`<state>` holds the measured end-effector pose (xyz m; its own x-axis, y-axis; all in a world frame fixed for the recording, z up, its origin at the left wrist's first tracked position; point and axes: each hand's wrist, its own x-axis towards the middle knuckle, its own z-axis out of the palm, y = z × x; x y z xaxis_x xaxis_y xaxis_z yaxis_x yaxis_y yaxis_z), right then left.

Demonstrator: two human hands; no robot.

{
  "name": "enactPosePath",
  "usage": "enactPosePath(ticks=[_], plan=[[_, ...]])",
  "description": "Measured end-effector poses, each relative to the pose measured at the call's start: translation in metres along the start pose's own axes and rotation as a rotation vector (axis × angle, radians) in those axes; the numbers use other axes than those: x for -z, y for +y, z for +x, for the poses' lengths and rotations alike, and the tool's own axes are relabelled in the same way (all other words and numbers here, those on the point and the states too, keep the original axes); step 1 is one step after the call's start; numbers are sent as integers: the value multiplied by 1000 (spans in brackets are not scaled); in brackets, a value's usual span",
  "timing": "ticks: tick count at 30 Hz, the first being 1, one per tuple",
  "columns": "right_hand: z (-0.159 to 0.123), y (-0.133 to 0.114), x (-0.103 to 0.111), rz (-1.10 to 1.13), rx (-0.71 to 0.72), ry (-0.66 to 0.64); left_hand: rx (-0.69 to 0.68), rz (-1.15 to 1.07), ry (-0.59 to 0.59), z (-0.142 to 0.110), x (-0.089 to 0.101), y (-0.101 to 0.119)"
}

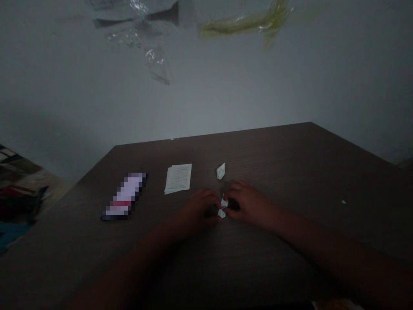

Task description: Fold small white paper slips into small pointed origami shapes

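Observation:
Between my two hands is a small folded piece of printed paper (221, 213), low over the table. My left hand (201, 209) grips its left side with thumb and fingers closed. On the opposite side, my right hand (243, 200) pinches the same paper. Fingertips cover parts of it, so its full shape is hidden. Just beyond the hands lies another folded paper piece (220, 171), pointed at its top and touched by neither hand. Left of that sits a small stack of printed paper sheets (178, 178), its edges slightly uneven.
A phone (125, 196) with a lit, blurred screen lies on the left of the dark wooden table (274, 150). A tiny white scrap (343, 202) is at the right. Behind the table rises a pale wall (226, 90) with clear and yellow tape on it.

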<state>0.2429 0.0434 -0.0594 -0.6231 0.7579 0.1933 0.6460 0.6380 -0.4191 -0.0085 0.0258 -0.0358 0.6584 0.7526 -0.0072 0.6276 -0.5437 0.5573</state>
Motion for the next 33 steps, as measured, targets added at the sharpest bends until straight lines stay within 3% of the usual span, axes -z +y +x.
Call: enactPosePath(ticks=[5,12,21,27,33], plan=[[-2,-6,3,-5,-28,-12,-12,2,51,0,-3,-7],[2,1,3,91,-15,33,23,-2,8,1,0,-10],[6,1,4,65,-59,33,49,78,-17,1,4,1],[7,4,5,45,-141,52,-4,175,-91,0,9,11],[5,5,9,22,-179,28,-61,307,-91,-3,4,19]])
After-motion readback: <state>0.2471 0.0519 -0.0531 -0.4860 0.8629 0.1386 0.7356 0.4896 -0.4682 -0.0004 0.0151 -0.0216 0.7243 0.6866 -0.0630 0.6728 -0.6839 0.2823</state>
